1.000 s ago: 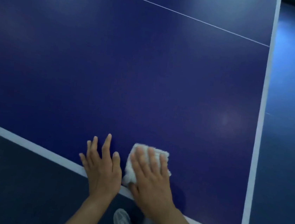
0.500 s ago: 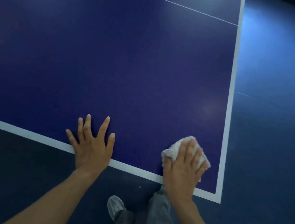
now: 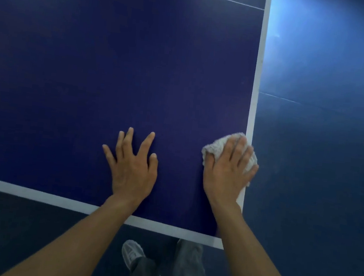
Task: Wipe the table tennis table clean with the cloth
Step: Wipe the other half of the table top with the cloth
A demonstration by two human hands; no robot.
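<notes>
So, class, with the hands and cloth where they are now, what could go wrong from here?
1. The cloth under the right hand overhangs the table at its right edge; a push rightward could drop it on the floor.
2. The left hand presses bare on the table and may leave prints.

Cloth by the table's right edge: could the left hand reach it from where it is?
Probably yes. The left hand lies flat close beside the cloth, with bare table between; only the right hand covers it.

The left hand point(image 3: 133, 168) lies flat, fingers splayed; the right hand point(image 3: 229, 172) palm-down, fingers seemingly straight.
</notes>
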